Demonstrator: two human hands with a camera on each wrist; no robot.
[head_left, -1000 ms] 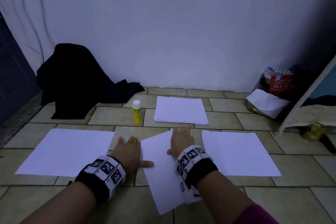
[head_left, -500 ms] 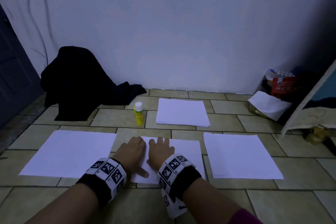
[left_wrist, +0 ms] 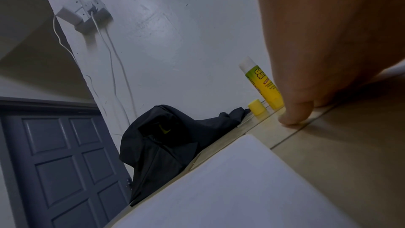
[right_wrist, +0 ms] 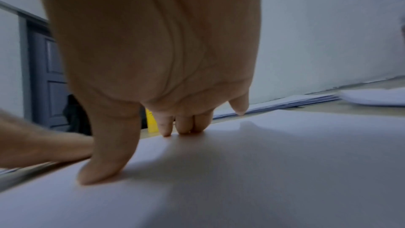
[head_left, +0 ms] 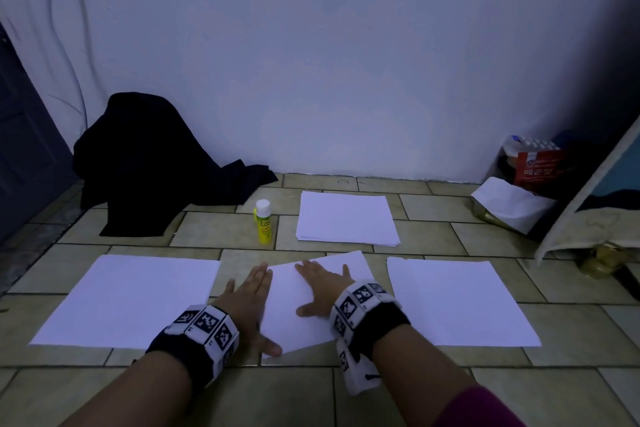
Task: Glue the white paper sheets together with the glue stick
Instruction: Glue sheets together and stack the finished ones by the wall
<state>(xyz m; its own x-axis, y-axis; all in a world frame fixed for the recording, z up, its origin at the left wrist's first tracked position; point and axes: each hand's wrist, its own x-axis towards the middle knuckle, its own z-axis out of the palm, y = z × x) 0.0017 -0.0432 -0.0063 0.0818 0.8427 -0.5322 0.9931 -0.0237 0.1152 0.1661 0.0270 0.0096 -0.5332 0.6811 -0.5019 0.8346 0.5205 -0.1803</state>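
Note:
A white sheet (head_left: 294, 319) lies slightly askew on the tiled floor in front of me. My right hand (head_left: 320, 288) lies flat on it, fingers (right_wrist: 184, 127) and thumb pressing the paper (right_wrist: 263, 162). My left hand (head_left: 251, 302) lies flat along the sheet's left edge, its thumb near the front corner and a fingertip (left_wrist: 293, 115) on the tile. Single sheets lie to the left (head_left: 131, 302) and right (head_left: 457, 302). A stack of paper (head_left: 346, 218) sits farther back. The yellow glue stick (head_left: 264, 224) stands upright left of the stack, with a small yellow cap-like piece (left_wrist: 257, 108) beside it.
A black cloth (head_left: 149, 163) is heaped against the white wall at the back left, next to a dark door (left_wrist: 65, 162). Packages and a white bag (head_left: 512, 204) crowd the back right corner beside a leaning board (head_left: 588, 191).
The middle sheet has turned under my hands from lying square to slightly askew. My right hand has slid to the right on it, and my left hand has shifted to its left edge.

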